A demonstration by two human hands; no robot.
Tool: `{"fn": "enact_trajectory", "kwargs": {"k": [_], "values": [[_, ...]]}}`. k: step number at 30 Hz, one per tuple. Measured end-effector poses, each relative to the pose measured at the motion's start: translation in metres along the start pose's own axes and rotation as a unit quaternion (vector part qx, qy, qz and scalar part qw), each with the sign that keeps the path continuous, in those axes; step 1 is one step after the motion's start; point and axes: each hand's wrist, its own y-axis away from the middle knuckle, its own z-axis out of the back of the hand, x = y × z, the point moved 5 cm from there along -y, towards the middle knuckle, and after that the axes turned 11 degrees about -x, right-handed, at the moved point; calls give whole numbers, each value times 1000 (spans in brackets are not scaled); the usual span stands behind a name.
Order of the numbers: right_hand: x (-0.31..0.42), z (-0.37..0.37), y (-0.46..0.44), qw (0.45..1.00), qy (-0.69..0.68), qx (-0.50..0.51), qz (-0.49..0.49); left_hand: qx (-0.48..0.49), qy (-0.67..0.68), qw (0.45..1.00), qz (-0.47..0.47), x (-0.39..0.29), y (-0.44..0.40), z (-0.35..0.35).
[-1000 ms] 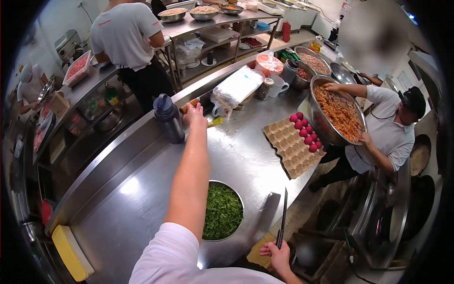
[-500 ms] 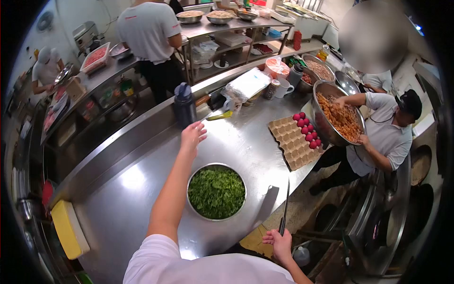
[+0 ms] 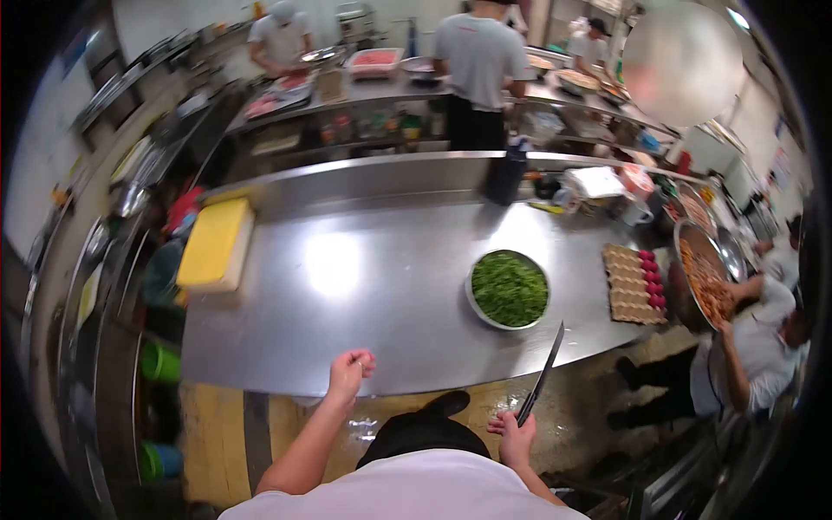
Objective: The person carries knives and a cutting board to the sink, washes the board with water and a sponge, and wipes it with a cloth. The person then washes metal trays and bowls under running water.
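Observation:
My right hand [image 3: 517, 436] holds a long knife [image 3: 544, 374] by its black handle, with the blade pointing up and away beside the table's front edge. Over the front edge of the steel table [image 3: 286, 347] is my left hand [image 3: 350, 373], its fingers curled; whether anything small is in them is too small to tell. A round metal bowl of chopped greens [image 3: 509, 289] stands on the table, beyond the knife tip. Farther right lies an egg tray [image 3: 630, 284] with several pink eggs [image 3: 652, 279] along its right side.
A yellow-topped block [image 3: 213, 243] sits at the table's left end. A dark bottle [image 3: 508, 173], a mug [image 3: 637, 211] and wrapped goods [image 3: 596, 182] line the back edge. At the right, a co-worker [image 3: 745, 364] holds a large bowl of orange food [image 3: 706, 282]. Others work behind.
The view has swung left. My left hand has come back from the bottle and brown-handled item at the rear to the front edge, its fingers now curled. My right hand still holds the knife.

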Motion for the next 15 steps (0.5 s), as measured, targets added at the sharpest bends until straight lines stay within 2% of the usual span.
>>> {"fn": "enact_trajectory", "kwargs": {"k": [4, 8, 10, 15], "values": [[-19, -54, 55, 991, 48, 117, 51, -59, -12, 997, 48, 54, 80, 102], [-39, -122, 116, 964, 96, 235, 76, -96, 27, 992, 82, 80, 134, 171], [-54, -166, 151, 938, 135, 307, 88, -103, 50, 991, 74, 90, 139, 203], [-97, -281, 257, 888, 183, 415, 77, -102, 91, 991, 3, 88, 138, 309]]}}
